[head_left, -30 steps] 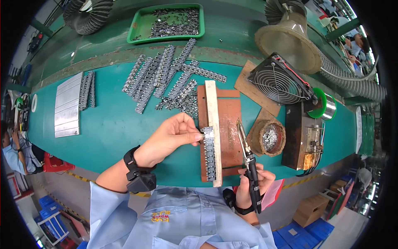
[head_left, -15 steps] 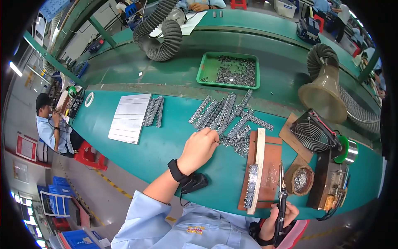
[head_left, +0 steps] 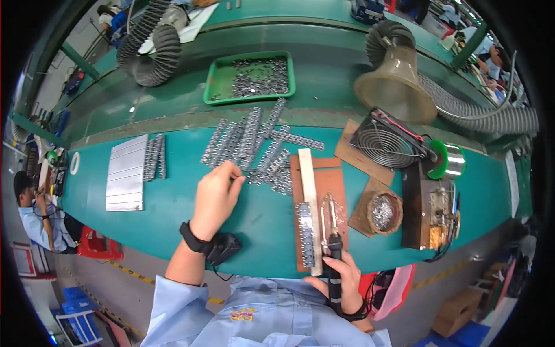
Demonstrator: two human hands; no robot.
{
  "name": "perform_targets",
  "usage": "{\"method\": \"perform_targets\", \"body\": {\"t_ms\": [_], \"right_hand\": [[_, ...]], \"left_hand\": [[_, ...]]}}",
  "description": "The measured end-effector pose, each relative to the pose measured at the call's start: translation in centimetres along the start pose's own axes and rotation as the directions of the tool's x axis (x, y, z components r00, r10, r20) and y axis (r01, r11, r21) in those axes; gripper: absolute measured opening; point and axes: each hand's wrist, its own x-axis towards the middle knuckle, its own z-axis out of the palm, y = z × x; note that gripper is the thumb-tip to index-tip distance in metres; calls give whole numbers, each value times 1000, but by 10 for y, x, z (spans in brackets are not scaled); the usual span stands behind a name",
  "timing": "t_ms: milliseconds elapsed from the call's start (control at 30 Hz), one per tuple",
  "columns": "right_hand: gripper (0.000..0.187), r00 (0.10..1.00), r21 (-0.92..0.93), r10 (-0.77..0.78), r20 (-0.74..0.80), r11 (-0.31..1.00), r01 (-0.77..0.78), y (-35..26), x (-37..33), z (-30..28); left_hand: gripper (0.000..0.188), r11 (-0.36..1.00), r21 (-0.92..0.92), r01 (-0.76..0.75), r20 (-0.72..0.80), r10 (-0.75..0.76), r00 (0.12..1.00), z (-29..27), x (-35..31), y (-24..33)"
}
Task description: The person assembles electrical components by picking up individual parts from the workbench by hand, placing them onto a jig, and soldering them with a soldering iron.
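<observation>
Judging by the layout of your bench [head_left: 266,237], the work appears to be partway through. One row of small dark components [head_left: 305,234] lies along the left side of the pale wooden bar [head_left: 308,185], on your brown board [head_left: 337,188]. Whether the pieces in that row are already joined is too small to tell.

Beyond the board, a group of component strips [head_left: 251,136] looks completed; shorter strips [head_left: 153,156] lie at the left beside the flat silver bars [head_left: 124,179]. Judged as left over: the loose component pile [head_left: 281,176], just beyond and left of the board, and the many small parts in the green tray [head_left: 209,84] at the back.

Your left hand [head_left: 217,196] is at the near left edge of the pile, with its fingers curled and the thumb close to the index finger. Whether the fingertips pinch a piece cannot be told.

Your right hand [head_left: 342,280] is wrapped around the black handle of the soldering iron [head_left: 335,248]. The iron points away from you; its metal end is over the board, to the right of the bar and apart from the row.
</observation>
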Motion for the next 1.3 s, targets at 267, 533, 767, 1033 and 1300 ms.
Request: {"method": "perform_targets", "body": {"t_ms": [267,533,767,1033,1300], "right_hand": [[55,1000,10,18,-2,1000,-18,0,-3,0],[57,1000,44,14,-20,999,-13,4,0,-2],[58,999,51,32,-20,998,-31,7,-4,-1],[58,999,61,33,-20,998,-32,7,-4,0],[59,1000,88,20,-7,996,-19,8,-1,-5]], "left_hand": [[12,998,-63,-7,0,7,1000,7,-4,15],[12,997,-9,-71,72,71,995,17,-5,12],[12,995,-64,-78,59,82,995,19,-3,18],[11,961,-269,-57,160,103,982,28,-9,28],[7,957,-284,-65,79,91,993,30,-3,30]]}}
